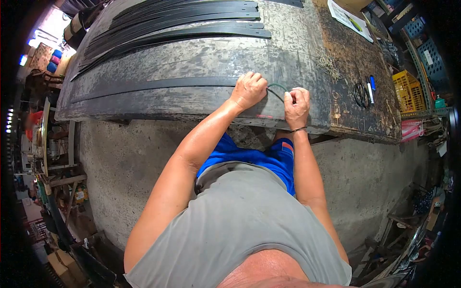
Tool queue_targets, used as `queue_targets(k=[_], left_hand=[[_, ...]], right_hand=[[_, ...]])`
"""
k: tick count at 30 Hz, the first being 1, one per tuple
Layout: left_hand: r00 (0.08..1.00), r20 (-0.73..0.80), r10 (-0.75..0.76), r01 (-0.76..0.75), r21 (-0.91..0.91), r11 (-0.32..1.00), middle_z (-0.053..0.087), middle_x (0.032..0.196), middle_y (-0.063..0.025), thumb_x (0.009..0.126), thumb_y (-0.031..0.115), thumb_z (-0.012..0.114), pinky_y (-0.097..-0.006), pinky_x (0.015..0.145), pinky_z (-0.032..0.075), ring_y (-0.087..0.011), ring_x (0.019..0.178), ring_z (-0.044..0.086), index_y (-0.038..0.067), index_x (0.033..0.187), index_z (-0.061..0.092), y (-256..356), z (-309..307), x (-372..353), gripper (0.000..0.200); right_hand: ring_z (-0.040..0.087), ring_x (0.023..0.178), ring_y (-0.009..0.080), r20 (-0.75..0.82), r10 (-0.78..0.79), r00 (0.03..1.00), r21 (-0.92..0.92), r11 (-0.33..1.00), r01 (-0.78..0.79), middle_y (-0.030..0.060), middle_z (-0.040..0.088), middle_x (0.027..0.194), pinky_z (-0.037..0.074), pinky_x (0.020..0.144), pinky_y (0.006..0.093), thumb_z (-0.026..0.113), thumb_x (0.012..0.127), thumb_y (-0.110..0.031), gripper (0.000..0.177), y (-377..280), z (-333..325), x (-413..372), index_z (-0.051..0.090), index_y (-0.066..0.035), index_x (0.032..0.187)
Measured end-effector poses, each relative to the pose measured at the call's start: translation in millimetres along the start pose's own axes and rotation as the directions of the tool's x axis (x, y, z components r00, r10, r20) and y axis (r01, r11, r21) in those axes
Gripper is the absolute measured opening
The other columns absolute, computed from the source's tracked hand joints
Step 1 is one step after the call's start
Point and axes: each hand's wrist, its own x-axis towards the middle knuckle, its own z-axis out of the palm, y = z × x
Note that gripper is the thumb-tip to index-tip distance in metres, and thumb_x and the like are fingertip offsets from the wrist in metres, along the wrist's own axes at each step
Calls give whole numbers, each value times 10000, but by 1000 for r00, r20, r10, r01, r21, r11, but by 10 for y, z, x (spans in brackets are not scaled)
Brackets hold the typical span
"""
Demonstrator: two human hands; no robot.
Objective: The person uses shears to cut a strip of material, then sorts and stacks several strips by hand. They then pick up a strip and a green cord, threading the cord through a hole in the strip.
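A long flat black strip (187,82) lies along the front part of the worktable, its right end running under my left hand (249,90). The fingers of that hand are curled closed at the strip's end. From there a thin dark green cord-like piece (277,85) arcs across to my right hand (297,109). My right hand, with a dark band at the wrist, pinches the far end of the curved piece between thumb and fingers. How the curved piece meets the strip is hidden by my left hand.
Several black strips (192,30) lie stacked at the table's back. On the right are a bundle of thin ties (329,65), a black coil (360,94), pens (372,83) and papers with a green pen (349,20). A yellow crate (408,91) stands beyond the worktable (297,45).
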Motion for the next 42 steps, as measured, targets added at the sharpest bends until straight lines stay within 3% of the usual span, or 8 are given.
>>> queue_targets(k=[11,17,18,20,21,24,30,42], left_hand=[[1000,-10,-18,18,-17,1000,551,748,-44,677,115,640,-388,654,461,-251,772,563,106,683,574,8,-17,-2,67],[958,248,146,-77,-269,960,547,764,-46,719,173,684,-397,682,458,-268,749,540,91,720,579,-47,-381,-103,133],[958,248,146,-78,-267,961,547,764,-46,719,173,684,-397,682,458,-268,749,540,91,720,579,0,-367,-82,133],[995,-36,95,-100,-182,978,546,815,-61,756,203,683,-387,708,458,-265,806,546,82,749,569,124,-300,-23,166],[989,111,92,-84,-75,994,551,885,-74,771,189,681,-388,748,460,-270,870,550,77,831,594,136,-327,-53,154],[985,138,101,-87,-110,990,542,891,-80,777,181,658,-402,717,464,-263,842,558,104,872,598,25,-226,-73,136],[992,99,-81,94,-127,987,558,895,-98,778,136,661,-400,687,509,-294,790,599,90,872,597,-12,-129,168,123],[998,26,-51,51,8,999,532,768,-101,745,83,610,-412,582,523,-293,688,606,66,704,551,-55,33,181,73]], right_hand=[[568,782,237,7,-10,1000,-22,1000,10,126,555,977,489,663,329,657,788,-44,101,-3,3,-2,559,-21,794],[547,730,193,-123,196,973,102,978,-185,93,556,870,462,645,315,655,847,-140,171,102,0,67,558,-24,769],[547,730,193,-123,196,973,103,978,-184,93,556,870,462,645,315,655,847,-140,171,208,27,82,558,-24,769],[525,705,183,-110,321,941,180,937,-298,79,548,815,447,637,324,656,858,-170,209,449,90,116,547,-22,760],[508,688,182,-109,345,932,238,920,-313,70,532,767,432,638,324,656,866,-193,238,377,99,167,537,-18,756],[503,690,194,-19,475,880,360,824,-437,73,524,777,431,650,329,651,873,-206,239,170,60,249,546,-17,771],[513,720,193,-220,269,938,87,963,-255,75,520,801,433,645,326,677,843,-184,213,207,142,215,565,-18,771],[557,645,156,-47,63,997,8,998,-62,94,522,922,488,593,281,675,798,-62,107,6,136,205,585,-3,795]])
